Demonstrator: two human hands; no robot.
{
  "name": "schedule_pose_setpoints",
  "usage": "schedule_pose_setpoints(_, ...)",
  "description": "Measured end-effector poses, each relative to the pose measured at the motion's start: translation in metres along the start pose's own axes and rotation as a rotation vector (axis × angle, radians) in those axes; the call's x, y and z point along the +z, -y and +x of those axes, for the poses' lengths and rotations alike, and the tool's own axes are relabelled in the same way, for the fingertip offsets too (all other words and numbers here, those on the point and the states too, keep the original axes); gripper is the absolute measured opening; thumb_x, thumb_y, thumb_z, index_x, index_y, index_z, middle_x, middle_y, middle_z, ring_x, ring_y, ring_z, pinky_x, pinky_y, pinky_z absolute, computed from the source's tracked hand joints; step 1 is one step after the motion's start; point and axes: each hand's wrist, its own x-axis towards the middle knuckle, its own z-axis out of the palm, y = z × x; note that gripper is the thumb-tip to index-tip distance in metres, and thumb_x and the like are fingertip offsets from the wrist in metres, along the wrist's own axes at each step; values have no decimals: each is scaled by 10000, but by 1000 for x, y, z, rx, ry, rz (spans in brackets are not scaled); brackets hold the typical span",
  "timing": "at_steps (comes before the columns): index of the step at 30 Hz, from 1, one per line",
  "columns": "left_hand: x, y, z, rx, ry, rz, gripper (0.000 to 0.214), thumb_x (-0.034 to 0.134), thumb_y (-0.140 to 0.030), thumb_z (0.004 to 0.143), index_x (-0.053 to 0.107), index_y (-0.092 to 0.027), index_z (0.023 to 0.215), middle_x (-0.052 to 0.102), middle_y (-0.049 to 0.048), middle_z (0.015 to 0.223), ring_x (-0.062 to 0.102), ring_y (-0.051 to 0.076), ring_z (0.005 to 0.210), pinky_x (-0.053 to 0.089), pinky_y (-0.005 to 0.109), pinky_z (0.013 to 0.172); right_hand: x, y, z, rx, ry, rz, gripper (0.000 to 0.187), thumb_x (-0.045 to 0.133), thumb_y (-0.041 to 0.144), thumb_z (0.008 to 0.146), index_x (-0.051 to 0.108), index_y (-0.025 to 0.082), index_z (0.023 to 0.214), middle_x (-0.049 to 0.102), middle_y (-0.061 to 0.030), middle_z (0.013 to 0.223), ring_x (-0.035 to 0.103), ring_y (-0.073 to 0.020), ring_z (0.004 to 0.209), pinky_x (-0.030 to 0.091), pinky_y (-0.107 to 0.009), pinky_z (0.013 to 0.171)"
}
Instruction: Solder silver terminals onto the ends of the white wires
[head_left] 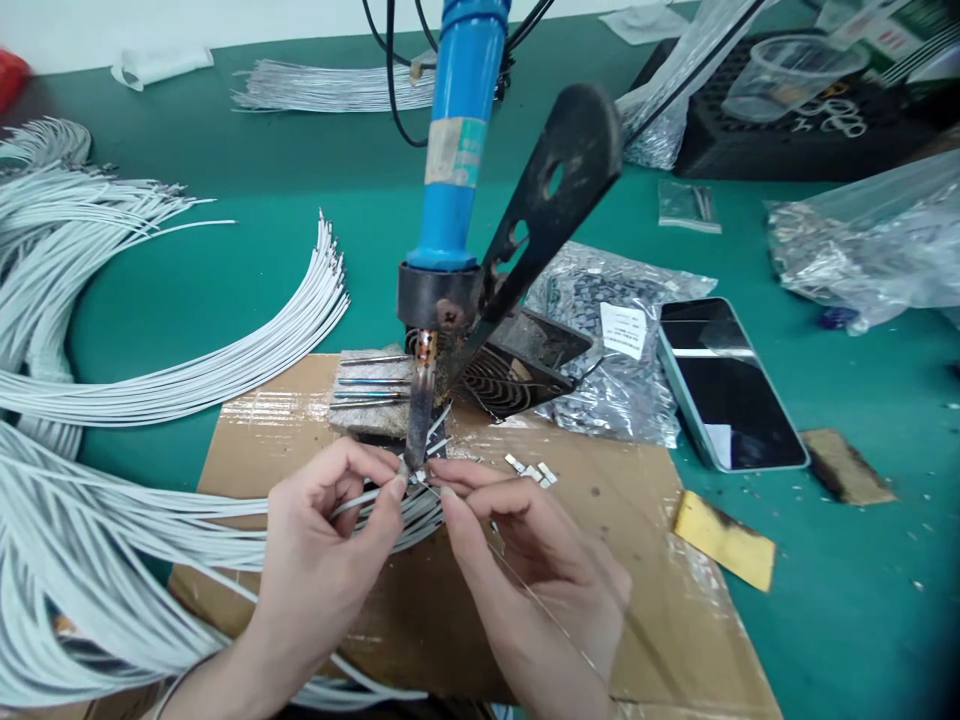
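A blue soldering iron hangs in a stand with its tip pointing down, above a sheet of cardboard. Just left of the tip, my left hand is closed in a pinch on a white wire, whose end is mostly covered by the fingers. On the other side my right hand pinches a thin strand of solder wire, its upper end reaching the iron's tip. Many white wires run in from the left, passing behind my left hand. Small metal terminals lie right of the tip.
Thick bundles of white wires cover the left side. A phone, a bag of small parts and a yellow sponge lie to the right. The iron's black metal bracket slants upward at centre. A black crate stands behind.
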Motion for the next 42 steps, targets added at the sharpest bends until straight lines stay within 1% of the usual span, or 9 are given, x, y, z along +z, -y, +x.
schedule_pose_setpoints(5, 4, -3, -3, -16, -39, -27, 132, 732, -186, 829, 691, -188, 704, 727, 13, 794, 588, 107, 620, 386, 197, 508, 1, 1, 0, 0, -11, -1, 180, 744, 129, 902, 681, 231, 768, 832, -6, 979, 795, -145, 871, 616, -215, 808)
schedule_pose_setpoints(10, 3, -4, -3, -20, -47, -35, 120, 752, -189, 808, 700, -196, 700, 738, 30, 802, 624, 138, 663, 367, 208, 483, 3, 2, -1, 7, -31, 17, 182, 757, 135, 894, 690, 235, 758, 834, -10, 965, 789, -160, 859, 615, -254, 826)
schedule_pose_setpoints(13, 1, -3, -3, -11, -53, -29, 124, 746, -187, 816, 701, -201, 701, 740, 34, 814, 651, 150, 702, 357, 202, 467, 3, 3, -1, 3, -37, 28, 180, 755, 130, 895, 699, 238, 763, 833, -6, 970, 788, -157, 865, 613, -253, 825)
schedule_pose_setpoints(19, -3, 1, 0, 32, 15, 11, 110, 751, -167, 816, 709, -195, 718, 754, 44, 830, 663, 150, 682, 387, 198, 462, 4, 2, -2, 6, -39, 31, 176, 763, 124, 894, 710, 243, 775, 835, 15, 977, 786, -134, 855, 604, -228, 834)
schedule_pose_setpoints(24, 1, -1, -2, 24, -45, -27, 120, 746, -184, 820, 714, -200, 705, 742, 31, 819, 663, 148, 709, 381, 196, 473, 5, 2, -1, -8, -45, 30, 177, 764, 113, 894, 727, 250, 787, 836, 28, 978, 784, -122, 856, 606, -217, 841)
schedule_pose_setpoints(28, 2, -2, -3, 12, -62, -30, 126, 754, -193, 810, 710, -201, 692, 746, 37, 820, 660, 156, 720, 342, 208, 452, 5, 3, -2, -23, -49, 17, 172, 767, 111, 891, 735, 246, 790, 839, 14, 960, 790, -139, 832, 625, -241, 819)
schedule_pose_setpoints(32, 0, -2, -2, 6, -50, -10, 108, 755, -178, 794, 714, -200, 696, 743, 37, 808, 657, 159, 712, 345, 207, 453, 5, 4, -2, -19, -52, 10, 162, 758, 134, 897, 722, 235, 776, 838, -15, 951, 793, -169, 820, 639, -283, 810)
schedule_pose_setpoints(36, -1, 0, -3, -6, -34, -12, 114, 749, -181, 808, 716, -202, 702, 739, 26, 807, 652, 148, 710, 373, 197, 481, 5, 2, -3, 19, -33, 40, 158, 747, 151, 908, 716, 229, 774, 836, -37, 963, 801, -190, 877, 639, -298, 821)
schedule_pose_setpoints(42, 0, 2, -5, -18, -19, -43, 149, 718, -172, 849, 693, -202, 705, 736, 15, 815, 628, 128, 683, 403, 197, 527, 5, 1, -6, 74, -22, 87, 155, 754, 162, 912, 713, 228, 778, 833, -33, 969, 795, -177, 898, 625, -273, 817)
